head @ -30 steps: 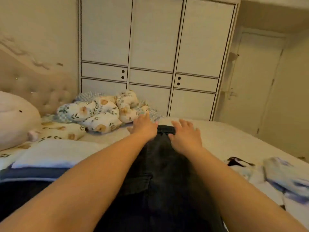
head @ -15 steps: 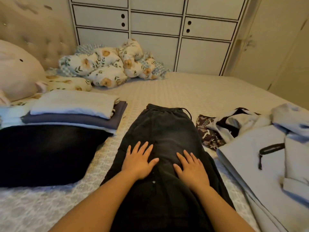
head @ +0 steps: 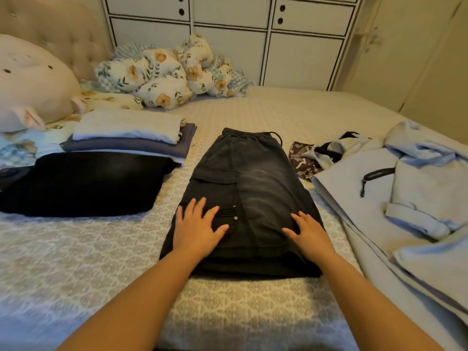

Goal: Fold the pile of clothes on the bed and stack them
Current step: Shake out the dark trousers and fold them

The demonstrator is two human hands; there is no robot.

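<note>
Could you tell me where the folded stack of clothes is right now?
In the head view, the folded stack sits on the left side of the bed, behind a black garment and left of the dark trousers.

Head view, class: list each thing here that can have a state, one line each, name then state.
Dark trousers: folded, flat on the bed.
Left hand: open, flat on the trousers.
Right hand: open, flat on the trousers.
Stack: folded, white piece on top.
Black garment: folded, beside the stack.
Blue garment: unfolded.
Patterned cloth: crumpled.
Wardrobe: doors closed.
</note>
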